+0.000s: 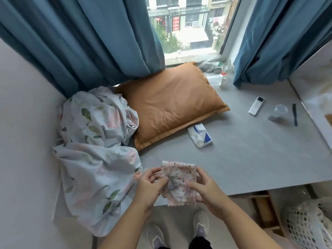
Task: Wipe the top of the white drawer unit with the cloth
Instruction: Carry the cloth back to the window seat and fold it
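Note:
A small speckled cloth (pixel 177 182), white with pink and dark dots, is held up between both hands above the front edge of a grey window-seat surface (pixel 242 159). My left hand (pixel 149 187) pinches its left side and my right hand (pixel 204 187) grips its right side. At the far right edge a white piece of furniture (pixel 312 83) shows only in part; I cannot tell whether it is the drawer unit.
On the grey surface lie an orange pillow (pixel 172 103), a crumpled floral sheet (pixel 97 150), a tissue pack (pixel 200 134), a white remote (pixel 256 106), a clear plastic cup (pixel 278 113) and a black comb (pixel 294 114). A white mesh basket (pixel 309 227) stands at lower right. Blue curtains frame the window.

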